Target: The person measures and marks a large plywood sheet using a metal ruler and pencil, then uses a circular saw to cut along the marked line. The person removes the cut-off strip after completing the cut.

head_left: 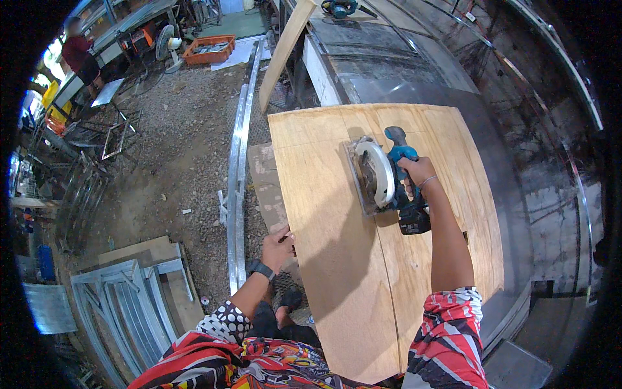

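My right hand [418, 171] is wrapped round the rear handle of a teal cordless circular saw [396, 155]. The saw has a pale blade guard and a black battery, and its base rests on a large plywood sheet [330, 259]. A dark straight line runs along the sheet from the saw toward my body. At the sheet's left edge, my left hand [278, 249] has its fingers curled against the wood, with something small and dark showing between them. The blade's lower part is hidden.
Under the sheet lies a dark metal-topped bench [402, 65], bearing another teal power tool [340, 8]. Long metal bars [240, 162] lie left of the sheet. Metal frames [123, 311] lie lower left. An orange crate [208, 49], a fan [167, 45] and another person [79, 55] are farther back.
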Demonstrator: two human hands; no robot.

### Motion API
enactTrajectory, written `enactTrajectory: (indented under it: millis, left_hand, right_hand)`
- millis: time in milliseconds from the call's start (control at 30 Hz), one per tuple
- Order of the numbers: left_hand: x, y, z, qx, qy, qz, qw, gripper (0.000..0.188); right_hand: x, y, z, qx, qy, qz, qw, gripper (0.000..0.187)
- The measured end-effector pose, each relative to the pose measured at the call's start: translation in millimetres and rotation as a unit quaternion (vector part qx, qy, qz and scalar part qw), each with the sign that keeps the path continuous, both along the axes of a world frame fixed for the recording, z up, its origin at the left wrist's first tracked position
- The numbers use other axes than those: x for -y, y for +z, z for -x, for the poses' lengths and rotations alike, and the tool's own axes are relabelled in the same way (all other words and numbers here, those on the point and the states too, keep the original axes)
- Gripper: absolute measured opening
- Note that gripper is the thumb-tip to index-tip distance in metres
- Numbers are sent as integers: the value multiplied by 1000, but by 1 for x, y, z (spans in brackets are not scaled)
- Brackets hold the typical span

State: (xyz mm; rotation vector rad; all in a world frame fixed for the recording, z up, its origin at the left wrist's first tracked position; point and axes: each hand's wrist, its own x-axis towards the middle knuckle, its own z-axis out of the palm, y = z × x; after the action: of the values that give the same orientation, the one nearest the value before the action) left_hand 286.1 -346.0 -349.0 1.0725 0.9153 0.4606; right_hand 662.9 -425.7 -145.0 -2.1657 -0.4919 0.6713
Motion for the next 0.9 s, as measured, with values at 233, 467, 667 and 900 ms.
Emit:
enactTrajectory:
  millis: [233,467,667,900]
  left_hand:
    - [5,-3,2,10,4,2,1000,45]
    - [5,0,6,36,4,67,997,43]
    - [6,2,7,8,3,42,999,41]
    - [13,-15,14,-13,-30,12,999,48]
  right_hand:
    - [-2,-4,-6,-3,-7,19,1000,31]
    - [-4,-4,-6,7,-7,25,1000,33]
    - [-7,2,-2,17,-9,31,999,31]
    - [-7,3,-1,13,-7,19,1000,30]
